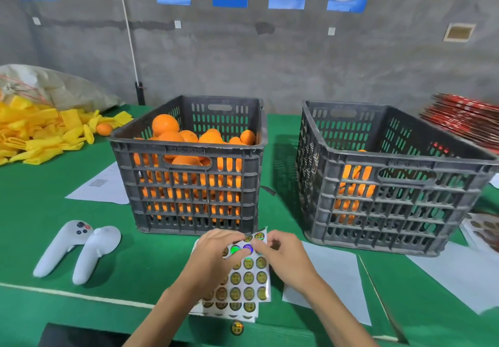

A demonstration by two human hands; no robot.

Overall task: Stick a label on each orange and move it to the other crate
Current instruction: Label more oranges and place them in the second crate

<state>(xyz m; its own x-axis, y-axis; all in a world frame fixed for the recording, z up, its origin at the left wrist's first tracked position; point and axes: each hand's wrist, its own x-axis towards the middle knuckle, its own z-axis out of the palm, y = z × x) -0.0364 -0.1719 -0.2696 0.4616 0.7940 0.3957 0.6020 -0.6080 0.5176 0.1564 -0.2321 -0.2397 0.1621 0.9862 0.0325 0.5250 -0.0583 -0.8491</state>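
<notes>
While peeling: step in hand is label pickup, no orange held.
Left hand (pixel 216 249): steadies glossy white sheet of round gold stickers (pixel 247 279), near centre.
Right hand (pixel 280 249): fingertips pinch a sticker.
Oranges: heaped in dark slotted plastic crate on left (pixel 189 184); few in matching right crate (pixel 391 198).
Next: lift sticker free, reach an orange.

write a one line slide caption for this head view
Both hands, left and right, peel a round label from the sticker sheet before two dark slatted plastic crates of oranges.

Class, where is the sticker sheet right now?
The sticker sheet lies low in the head view, on the green table before the fuller crate, under both hands.
</notes>
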